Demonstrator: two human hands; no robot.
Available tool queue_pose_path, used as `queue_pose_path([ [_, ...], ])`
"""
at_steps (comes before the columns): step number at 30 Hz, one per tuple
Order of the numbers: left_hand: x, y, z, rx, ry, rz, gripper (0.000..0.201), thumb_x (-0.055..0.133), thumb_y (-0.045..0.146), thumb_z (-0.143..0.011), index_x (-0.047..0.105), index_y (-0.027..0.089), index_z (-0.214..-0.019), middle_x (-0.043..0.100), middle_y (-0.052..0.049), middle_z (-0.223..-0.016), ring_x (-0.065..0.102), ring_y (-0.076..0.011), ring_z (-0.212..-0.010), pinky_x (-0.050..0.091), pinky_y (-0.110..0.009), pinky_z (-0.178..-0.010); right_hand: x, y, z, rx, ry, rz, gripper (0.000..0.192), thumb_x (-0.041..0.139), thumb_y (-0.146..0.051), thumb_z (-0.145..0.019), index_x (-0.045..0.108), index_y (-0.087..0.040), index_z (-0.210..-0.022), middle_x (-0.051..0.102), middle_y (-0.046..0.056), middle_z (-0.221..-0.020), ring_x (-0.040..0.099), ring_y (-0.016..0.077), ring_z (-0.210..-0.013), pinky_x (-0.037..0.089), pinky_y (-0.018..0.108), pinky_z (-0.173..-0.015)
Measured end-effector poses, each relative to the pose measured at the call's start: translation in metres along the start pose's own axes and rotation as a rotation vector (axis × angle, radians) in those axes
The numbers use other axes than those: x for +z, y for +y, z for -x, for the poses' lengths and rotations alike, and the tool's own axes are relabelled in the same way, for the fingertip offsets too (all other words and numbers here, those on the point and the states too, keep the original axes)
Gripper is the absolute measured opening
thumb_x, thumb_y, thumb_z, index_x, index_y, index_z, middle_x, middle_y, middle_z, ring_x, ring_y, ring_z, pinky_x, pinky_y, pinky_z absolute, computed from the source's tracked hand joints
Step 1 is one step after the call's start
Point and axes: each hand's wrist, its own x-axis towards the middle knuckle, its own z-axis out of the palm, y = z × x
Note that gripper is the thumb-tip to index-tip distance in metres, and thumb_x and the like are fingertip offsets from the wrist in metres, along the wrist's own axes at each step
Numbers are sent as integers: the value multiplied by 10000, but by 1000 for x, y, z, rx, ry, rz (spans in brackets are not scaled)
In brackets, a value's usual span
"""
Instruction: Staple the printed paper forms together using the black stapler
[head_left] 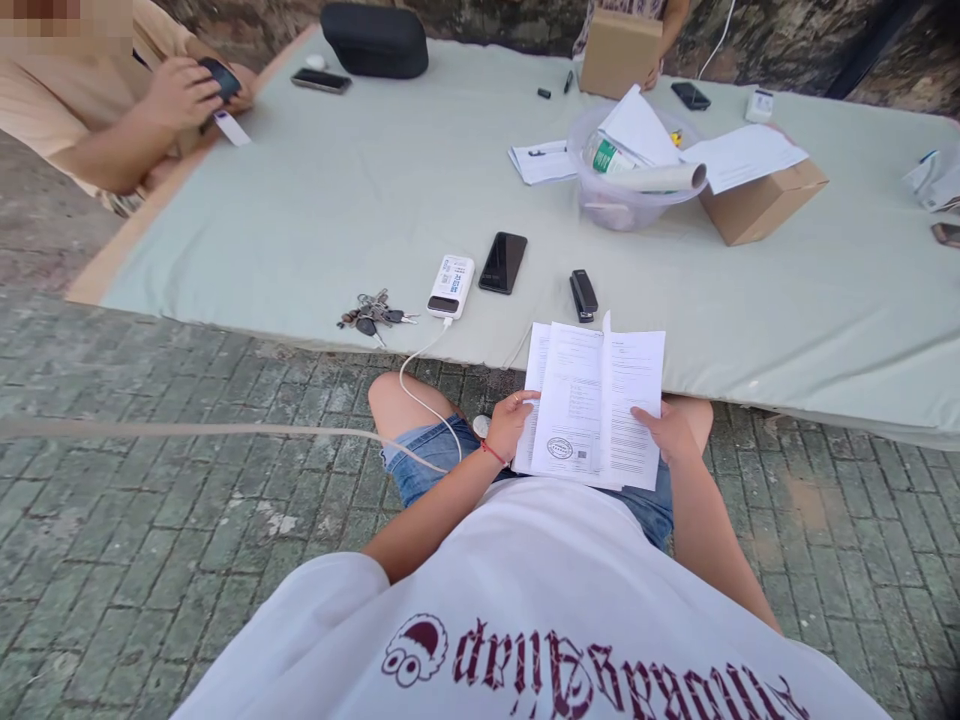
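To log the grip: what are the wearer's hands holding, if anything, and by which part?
Printed sheets: the left hand holds them by their left edge, the right hand by their right edge.

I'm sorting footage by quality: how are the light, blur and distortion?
Head view: soft, diffuse light with no hard shadows; papers bright, their fine print unreadable; shirt seemingly stretched by the wide lens; left-edge cable soft and blurred; top-left corner pixelated.
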Motion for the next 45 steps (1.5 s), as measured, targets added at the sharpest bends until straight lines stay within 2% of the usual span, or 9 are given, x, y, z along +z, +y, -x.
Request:
queue_pose_path([
  [4, 1, -2, 1, -3, 36, 101, 766, 882, 290, -634, 572, 223, -1331, 762, -6, -872, 701, -200, -767, 552, -380, -807, -14, -5, 1, 50, 65, -26, 554, 932, -460, -621, 757, -223, -1090, 789, 110, -1152, 723, 395, -1127, 572, 620, -1031],
  [6, 2, -3, 2, -77, 11, 163, 862, 922, 312, -622, 535, 216, -1386, 778, -47, -951, 730, -239, -857, 560, -440, -879, -21, -7, 4, 47, 87, -104, 590, 959, -469, -581, 760, -215, -1076, 785, 111, -1172, 711, 399, -1160, 572, 606, -1053],
  [10, 2, -6, 5, -275, -210, 239, 622, 944, 389, -623, 719, 133, -1143, 790, -152, -1079, 742, -335, -1030, 540, -515, -1005, -26, -11, 11, 55, 56, -193, 654, 991, -483, -529, 759, -202, -1072, 791, 111, -1158, 726, 395, -1137, 599, 589, -1027],
  [12, 1, -7, 5, -302, -248, 261, 541, 934, 404, -643, 758, 135, -1078, 795, -149, -1100, 741, -342, -1056, 539, -516, -1028, -23, -13, 13, 63, 19, -207, 655, 993, -468, -535, 757, -193, -1080, 794, 118, -1150, 737, 391, -1111, 611, 582, -1008],
  [17, 2, -6, 2, -286, -205, 275, 459, 892, 439, -708, 768, 172, -1060, 803, -115, -1109, 740, -329, -1070, 546, -515, -1041, -3, -25, 14, 58, -66, -206, 621, 971, -443, -596, 746, -210, -1125, 778, 105, -1210, 725, 373, -1151, 598, 568, -1035],
  [26, 7, -4, 6, -220, -183, 255, 457, 864, 548, -733, 756, 198, -1006, 803, -95, -1100, 725, -324, -1104, 534, -487, -1047, 22, -31, 10, 33, -74, -199, 555, 936, -407, -646, 746, -228, -1136, 776, 91, -1213, 742, 352, -1110, 612, 543, -1021],
  [32, 12, -1, 9, -105, -122, 208, 535, 886, 523, -709, 760, 182, -1102, 800, -92, -1088, 710, -319, -1112, 501, -475, -1062, 28, -29, 11, 15, -62, -152, 542, 913, -469, -674, 733, -241, -1132, 772, 89, -1213, 740, 344, -1078, 631, 508, -931],
  [39, 9, 0, 6, -119, -83, 224, 549, 913, 502, -662, 766, 169, -1073, 801, -104, -1107, 700, -334, -1149, 489, -481, -1077, 17, -30, 6, -149, 136, 50, 391, 773, -575, -754, 707, -235, -936, 753, 36, -838, 683, 245, -764, 529, 347, -641],
  [45, 9, -1, 4, -134, -18, 225, 552, 924, 517, -638, 760, 148, -1015, 801, -119, -1095, 696, -333, -1157, 467, -484, -1103, 18, -40, 5, -171, 95, 67, 389, 762, -578, -735, 701, -232, -901, 714, 6, -752, 604, 194, -641, 447, 303, -569],
])
